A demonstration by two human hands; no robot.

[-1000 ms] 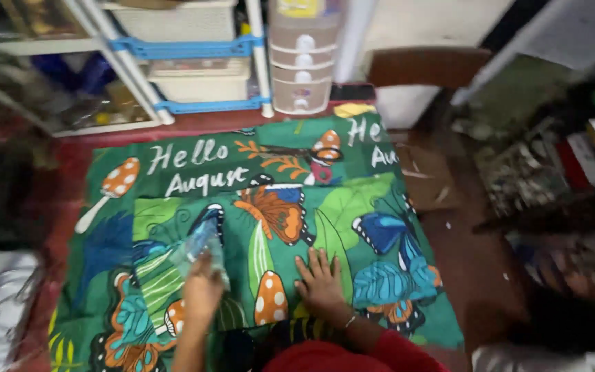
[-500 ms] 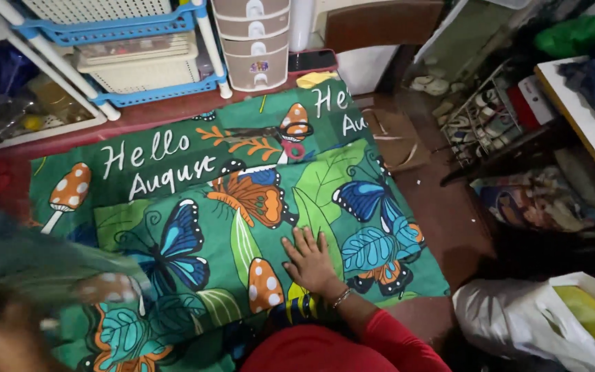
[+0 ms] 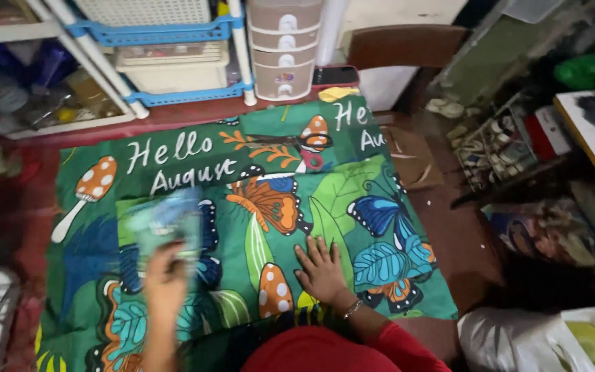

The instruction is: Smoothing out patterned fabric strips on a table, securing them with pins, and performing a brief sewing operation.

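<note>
Returning over the printed cloth point(image 3: 194, 158), left hand point(image 3: 165, 286) fingers gripping blurred plastic piece point(image 3: 163, 224); right hand point(image 3: 321, 270) flat.

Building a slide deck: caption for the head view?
Right hand flat on green butterfly-and-mushroom printed cloth; left hand holds a blurred translucent piece.

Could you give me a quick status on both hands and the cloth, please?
Right hand flat on the cloth, fingers spread. Left hand raised, gripping a blurred clear bag. Cloth spread on the floor; scissors lying near its top edge.
</note>
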